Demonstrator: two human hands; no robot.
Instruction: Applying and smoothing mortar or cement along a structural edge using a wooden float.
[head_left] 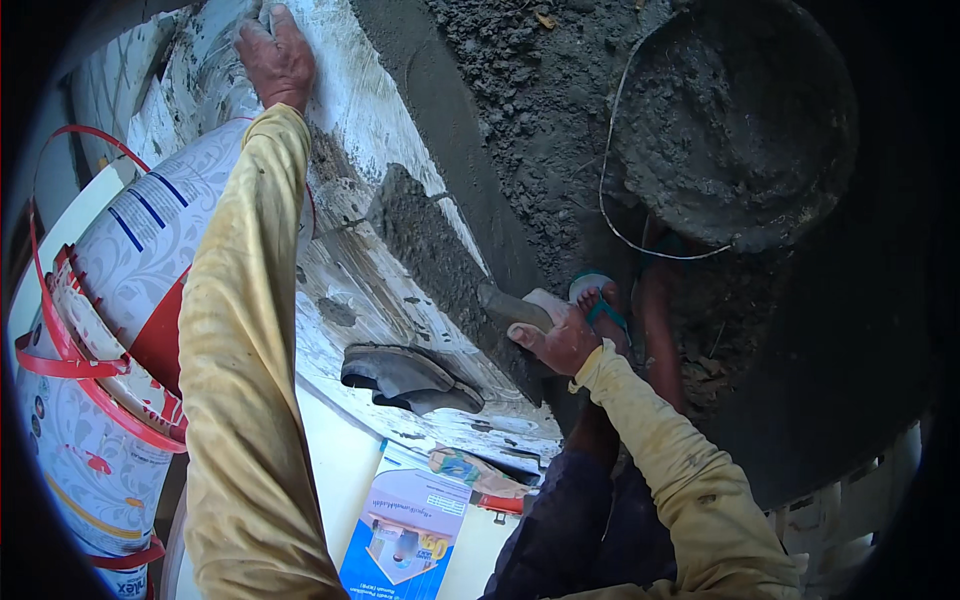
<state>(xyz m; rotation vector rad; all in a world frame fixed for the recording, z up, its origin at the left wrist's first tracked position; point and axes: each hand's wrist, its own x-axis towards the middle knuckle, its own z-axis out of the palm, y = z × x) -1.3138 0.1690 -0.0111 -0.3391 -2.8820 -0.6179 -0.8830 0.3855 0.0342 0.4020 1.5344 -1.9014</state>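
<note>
My left hand (277,62) rests at the upper left on a white, mortar-smeared board (350,75). Its thumb and fingers look apart, though the fingertips are partly hidden. Lower and to the right, my right hand (562,338) is closed round the short grey handle of a long, flat mortar-caked tool (435,245). This tool lies slantwise along the board's right side, and its exact kind is hard to make out. Just beyond it runs a smooth grey mortar band (440,100). A dark curved piece (412,380) lies on the board left of my right hand.
A round bucket (735,125) with wet mortar and a wire handle stands at the upper right. Rough mortar (530,95) spreads beside it. White and red pails (120,260) crowd the left. A blue-and-white printed panel (408,525) lies below. My sandalled foot (600,300) is near my right hand.
</note>
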